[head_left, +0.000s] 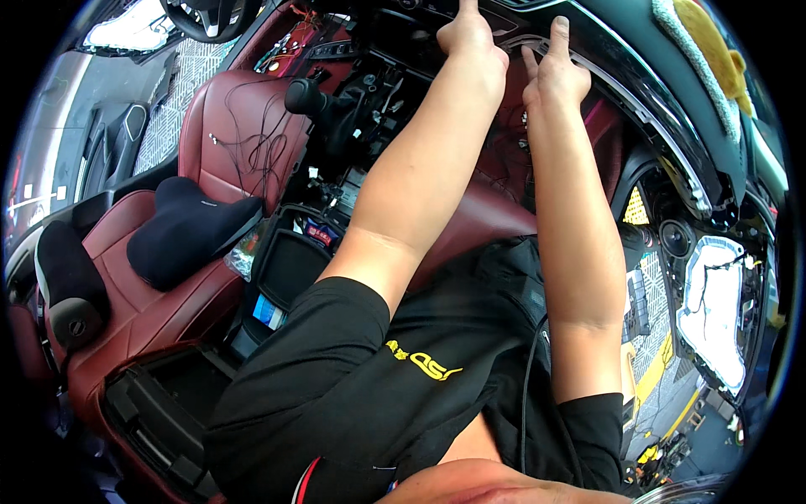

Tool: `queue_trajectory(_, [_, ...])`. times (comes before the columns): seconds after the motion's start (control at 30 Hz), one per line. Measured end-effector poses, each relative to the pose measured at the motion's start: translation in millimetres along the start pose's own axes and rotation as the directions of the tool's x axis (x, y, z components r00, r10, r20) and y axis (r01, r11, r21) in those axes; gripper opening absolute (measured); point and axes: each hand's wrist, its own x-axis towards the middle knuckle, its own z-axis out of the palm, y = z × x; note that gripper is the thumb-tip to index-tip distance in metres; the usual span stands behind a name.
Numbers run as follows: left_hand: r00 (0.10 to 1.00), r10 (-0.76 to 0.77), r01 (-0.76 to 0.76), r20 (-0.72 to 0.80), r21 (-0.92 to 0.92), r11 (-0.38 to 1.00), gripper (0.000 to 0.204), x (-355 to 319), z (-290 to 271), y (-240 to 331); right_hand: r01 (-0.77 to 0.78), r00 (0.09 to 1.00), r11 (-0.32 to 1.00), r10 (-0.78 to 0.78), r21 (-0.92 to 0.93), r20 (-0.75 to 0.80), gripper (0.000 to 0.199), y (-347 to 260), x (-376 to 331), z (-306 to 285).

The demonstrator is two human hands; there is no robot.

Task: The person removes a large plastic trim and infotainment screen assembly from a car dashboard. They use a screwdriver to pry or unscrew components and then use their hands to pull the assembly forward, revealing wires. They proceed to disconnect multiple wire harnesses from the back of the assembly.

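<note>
Both my arms reach forward to the dashboard [625, 63] of a partly stripped car cabin. My left hand [472, 40] is at the top edge of the view, fingers curled at the dashboard's lower trim and thumb pointing up; its fingertips are cut off or hidden. To its right, my right hand [557, 77] grips the edge of the long curved trim strip [684, 172]. Its thumb lies stretched over the edge, one finger shows beside it, and the others are out of sight.
Left of my arms are the gear lever [304, 97], an opened centre console with exposed wiring, and a dark red seat [243, 126] with loose black cables and a black cushion [180, 231] on it. A steering wheel [210, 21] is at upper left. A stripped door [714, 311] stands at right.
</note>
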Motion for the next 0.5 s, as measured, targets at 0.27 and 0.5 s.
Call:
queue_trajectory(0.27, [0.987,0.012,-0.015,0.160,0.016,1.000,0.056,15.6,-15.0,-1.9,0.029,0.993,0.995,-0.039,0.094,0.112,0.045,1.8,2.9,-3.1])
queue_trajectory(0.5, [0.926,0.026,-0.004,0.377,-0.059,0.998,0.069,66.8,-42.7,15.9,-0.015,0.998,0.997,0.011,0.074,0.055,0.044,-8.2,-10.1,0.3])
